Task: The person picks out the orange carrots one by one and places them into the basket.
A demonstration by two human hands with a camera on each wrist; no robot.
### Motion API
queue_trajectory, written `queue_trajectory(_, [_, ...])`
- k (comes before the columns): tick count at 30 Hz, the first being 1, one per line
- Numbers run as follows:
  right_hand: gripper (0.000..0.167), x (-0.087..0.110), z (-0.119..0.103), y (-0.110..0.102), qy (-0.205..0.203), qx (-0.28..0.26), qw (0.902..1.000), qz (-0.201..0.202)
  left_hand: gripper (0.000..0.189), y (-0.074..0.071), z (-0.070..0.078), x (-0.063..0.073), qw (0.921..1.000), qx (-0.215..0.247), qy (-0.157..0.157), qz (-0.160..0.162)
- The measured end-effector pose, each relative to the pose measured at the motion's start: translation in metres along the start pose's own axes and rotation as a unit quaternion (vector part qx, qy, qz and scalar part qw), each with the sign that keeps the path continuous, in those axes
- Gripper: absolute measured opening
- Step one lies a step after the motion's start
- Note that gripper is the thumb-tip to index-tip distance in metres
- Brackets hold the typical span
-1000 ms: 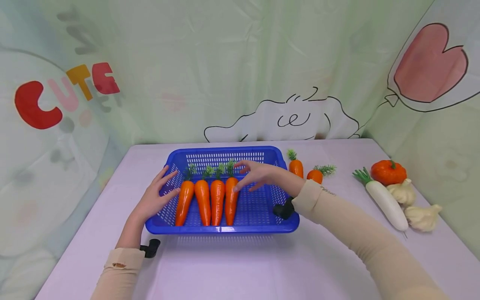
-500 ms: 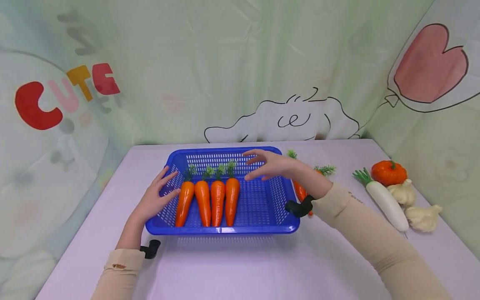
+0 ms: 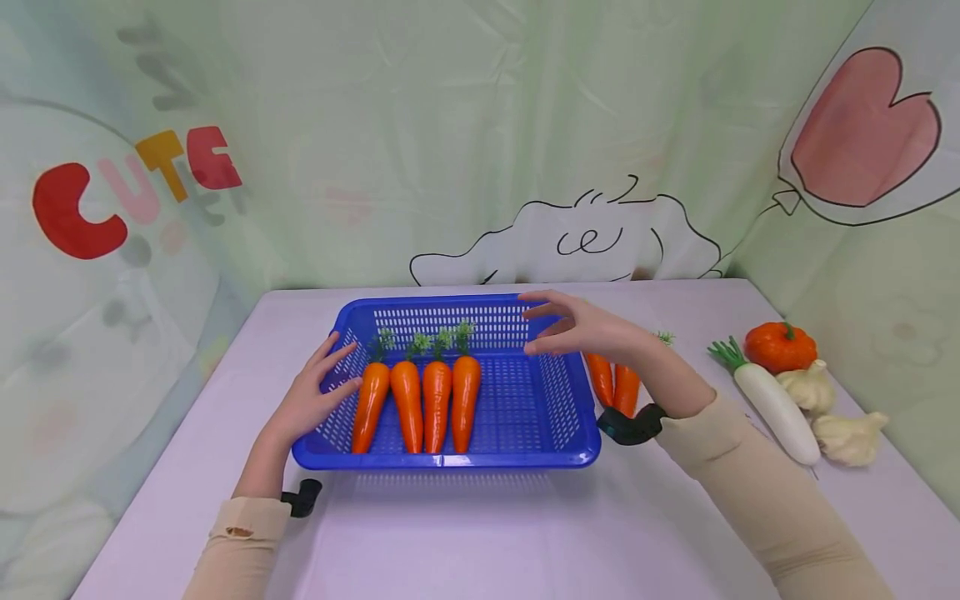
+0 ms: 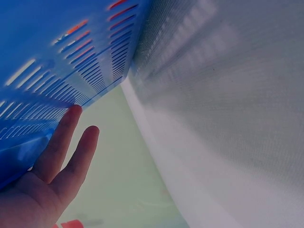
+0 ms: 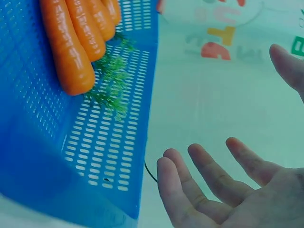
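Note:
A blue plastic basket (image 3: 517, 458) stands on the table, with several orange carrots (image 3: 465, 404) side by side inside, green tops toward the back. My left hand (image 3: 307, 404) holds the basket's left rim, thumb over the edge; in the left wrist view two extended fingers (image 4: 84, 154) lie along the slotted outer wall. Above the basket's back right corner is my right hand (image 3: 588, 325), fingers apart and holding nothing. The right wrist view shows that hand's spread fingers beside the basket's rim. More carrots (image 3: 626, 389) lie right of the basket, partly hidden by the right forearm.
At the table's right side lie a white radish (image 3: 776, 412), an orange pumpkin (image 3: 780, 347) and two garlic bulbs (image 3: 849, 437). A printed curtain (image 3: 480, 150) surrounds the table (image 3: 450, 542) at the back and sides.
My right hand has drawn away from the rightmost carrot in the basket, moving right and back to the far right corner. The left hand has stayed at the left rim.

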State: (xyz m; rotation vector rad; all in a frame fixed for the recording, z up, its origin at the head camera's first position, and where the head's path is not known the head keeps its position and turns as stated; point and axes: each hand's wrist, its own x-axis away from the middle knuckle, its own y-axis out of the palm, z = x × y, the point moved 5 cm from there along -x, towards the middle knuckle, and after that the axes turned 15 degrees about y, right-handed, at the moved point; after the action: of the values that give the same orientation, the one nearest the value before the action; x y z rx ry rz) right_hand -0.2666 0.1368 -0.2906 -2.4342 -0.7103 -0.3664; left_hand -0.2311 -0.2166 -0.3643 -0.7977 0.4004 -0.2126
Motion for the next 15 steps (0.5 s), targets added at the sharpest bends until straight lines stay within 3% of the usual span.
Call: queue_trajectory(15, [0.075, 0.026, 0.016, -0.025, -0.05, -0.012, 0.9943, 0.093, 0.06, 0.001, 0.0, -0.001, 1.0, -0.006, -0.005, 0.001])
